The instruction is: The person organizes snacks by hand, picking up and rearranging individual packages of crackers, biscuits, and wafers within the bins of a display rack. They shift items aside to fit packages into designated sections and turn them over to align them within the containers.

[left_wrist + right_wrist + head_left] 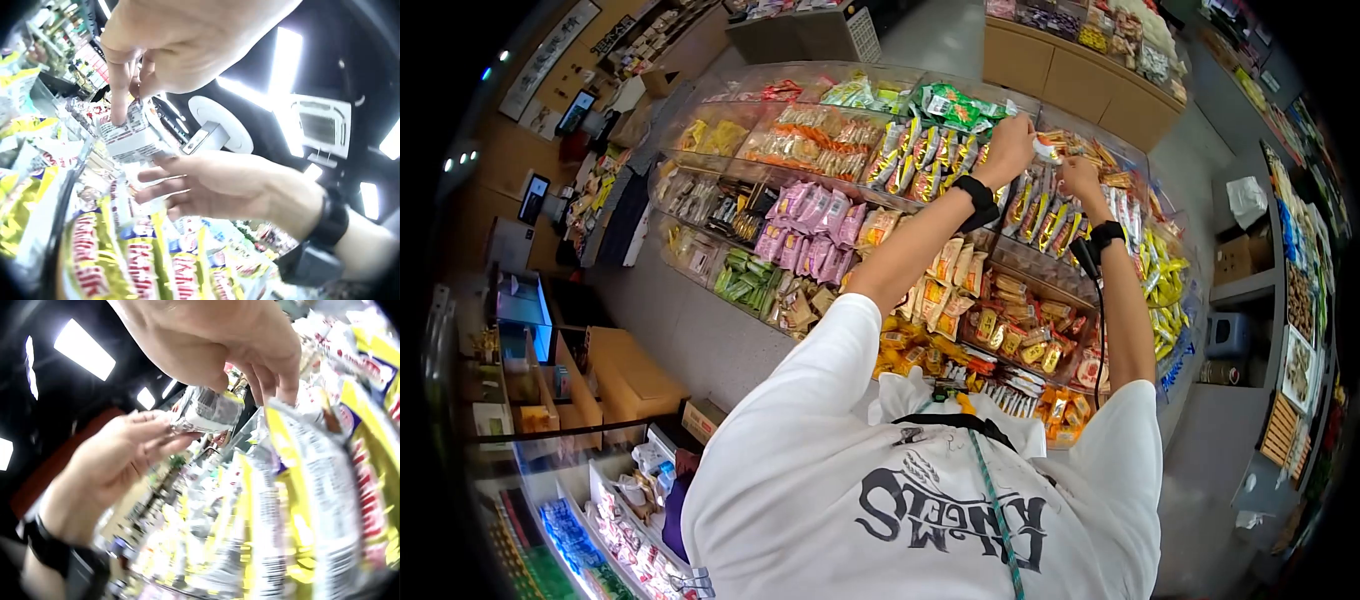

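Note:
My left hand pinches one end of a small snack packet above the display bins. My right hand is at its opposite end, with the thumb on the edge. Seen from the left wrist, the packet shows a whitish back with fine print, and the left index finger lies along it. From the right wrist, the packet looks silvery with a yellow edge, between the left thumb and fingers and the right thumb. Yellow-and-silver snack bags stand upright in a row close below both hands.
A tiered display with clear dividers holds pink packets, a green bag and yellow bags. Brown counters stand behind, and grey shelving is at the right. A cord runs along the right forearm.

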Motion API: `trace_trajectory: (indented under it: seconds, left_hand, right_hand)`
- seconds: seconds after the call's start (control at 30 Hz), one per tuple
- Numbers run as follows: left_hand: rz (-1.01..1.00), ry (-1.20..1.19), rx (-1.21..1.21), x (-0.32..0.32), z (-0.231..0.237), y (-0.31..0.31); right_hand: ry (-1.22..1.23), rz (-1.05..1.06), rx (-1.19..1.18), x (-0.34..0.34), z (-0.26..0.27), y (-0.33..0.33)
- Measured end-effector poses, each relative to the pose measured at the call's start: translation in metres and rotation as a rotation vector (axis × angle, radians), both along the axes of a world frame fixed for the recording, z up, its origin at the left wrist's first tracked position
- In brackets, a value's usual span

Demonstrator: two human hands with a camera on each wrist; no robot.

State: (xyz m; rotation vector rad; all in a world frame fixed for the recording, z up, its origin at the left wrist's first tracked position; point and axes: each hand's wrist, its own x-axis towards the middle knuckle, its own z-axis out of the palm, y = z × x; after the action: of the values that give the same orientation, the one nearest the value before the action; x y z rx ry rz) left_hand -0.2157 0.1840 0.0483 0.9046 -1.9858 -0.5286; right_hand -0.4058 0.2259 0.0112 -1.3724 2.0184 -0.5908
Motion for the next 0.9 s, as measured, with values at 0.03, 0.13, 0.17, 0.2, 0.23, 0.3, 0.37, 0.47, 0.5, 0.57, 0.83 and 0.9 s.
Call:
trace_trajectory:
  seconds: [0.03,0.13,0.17,0.2,0.23,0.3,0.37,0.47,0.5,0.57,0.83,0.9]
  left_hand:
    - [-0.008,0.120,0.029,-0.001,-0.005,-0.005]
    - [-0.107,0.190,0.342,0.003,-0.018,-0.013]
    - [-0.083,0.063,0.251,0.007,-0.016,-0.010]
    - [-0.171,0.019,0.327,0.009,-0.021,-0.011]
    - [-0.214,-0.059,0.300,0.016,-0.020,-0.009]
    - [-0.174,-0.090,0.247,0.020,-0.020,-0.013]
    - [-0.036,-0.015,0.196,0.015,-0.032,-0.026]
    - [-0.195,-0.171,0.213,0.011,-0.032,-0.029]
    - [-0.267,-0.187,0.471,0.008,-0.027,-0.027]
    - [-0.260,-0.247,0.260,-0.002,-0.056,-0.040]
    - [-0.130,-0.362,0.201,-0.004,-0.043,-0.022]
    - [-0.086,-0.374,0.073,-0.016,-0.043,-0.015]
  right_hand:
    - [-0.434,-0.051,-0.087,0.007,0.004,0.003]
    - [-1.438,-0.117,-0.195,0.021,0.019,0.016]
    - [-1.309,-0.081,-0.240,0.017,0.020,0.010]
    - [-1.100,-0.083,-0.289,0.029,0.037,0.019]
    - [-0.906,-0.097,-0.311,0.024,0.021,0.011]
    - [-0.472,-0.136,-0.345,0.009,-0.019,-0.025]
    - [-0.121,-0.160,-0.321,0.016,-0.012,-0.021]
    - [0.313,-0.115,-0.294,0.050,0.004,-0.005]
    - [0.465,-0.193,-0.312,0.065,0.012,-0.001]
    - [0.420,-0.123,-0.284,0.057,-0.017,-0.022]
    - [0.092,0.055,-0.188,0.006,0.022,-0.031]
    - [0.385,0.064,-0.185,0.004,-0.001,-0.039]
